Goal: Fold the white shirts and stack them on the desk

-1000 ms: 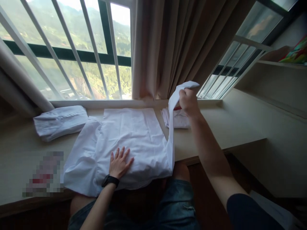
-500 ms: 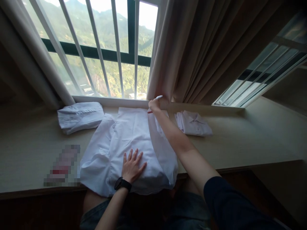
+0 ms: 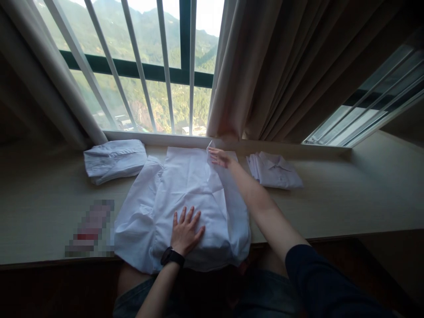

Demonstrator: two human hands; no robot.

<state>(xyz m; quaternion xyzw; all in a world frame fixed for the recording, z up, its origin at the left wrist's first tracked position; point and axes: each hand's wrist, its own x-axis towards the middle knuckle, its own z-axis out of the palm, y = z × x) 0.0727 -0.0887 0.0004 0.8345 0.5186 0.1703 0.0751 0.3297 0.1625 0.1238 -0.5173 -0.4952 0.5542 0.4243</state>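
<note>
At the far left, a folded shirt [image 3: 114, 160] lies on the ledge [image 3: 331, 207] under the window [image 3: 149, 66]. Nearer you, a blurred patch [image 3: 91, 229] sits on the ledge. The white shirt [image 3: 185, 190] lies spread flat at the centre, its near edge hanging over the ledge. Your left hand [image 3: 185, 232] rests flat on the shirt's near part, fingers spread. Your right hand [image 3: 220, 157] lies at the shirt's far right corner, fingers extended on the sleeve laid over the body; whether they pinch cloth, you cannot tell. A second folded shirt [image 3: 274, 170] lies to the right, below the curtain [image 3: 271, 66].
</note>
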